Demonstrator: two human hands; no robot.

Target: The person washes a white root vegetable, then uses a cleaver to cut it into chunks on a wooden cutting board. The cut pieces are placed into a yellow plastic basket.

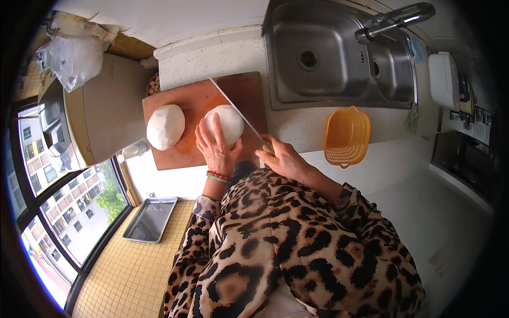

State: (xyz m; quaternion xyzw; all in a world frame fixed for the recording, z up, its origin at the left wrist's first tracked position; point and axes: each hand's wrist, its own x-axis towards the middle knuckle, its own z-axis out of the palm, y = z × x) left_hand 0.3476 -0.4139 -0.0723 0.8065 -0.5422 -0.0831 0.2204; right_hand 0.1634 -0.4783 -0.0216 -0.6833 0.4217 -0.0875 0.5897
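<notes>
On a reddish-brown cutting board [179, 161] lie two peeled white pieces of a large root vegetable. My left hand [218, 149] rests with spread fingers on the right piece [230, 121] and steadies it. The left piece [166, 127], with flat peeling facets, lies apart from it. In my right hand [284, 157] is the handle of a kitchen knife [242, 113]. Its blade, seen nearly edge-on, slants up and left along the right side of the held piece. Whether the edge has entered the flesh I cannot tell.
Behind and right is a steel double sink [326, 87] with a chrome faucet [391, 24]. An orange plastic basket [346, 137] sits at the counter's front edge. A metal tray [151, 219] lies on the yellow-tiled sill. Left of the board stands a boxy appliance [115, 107].
</notes>
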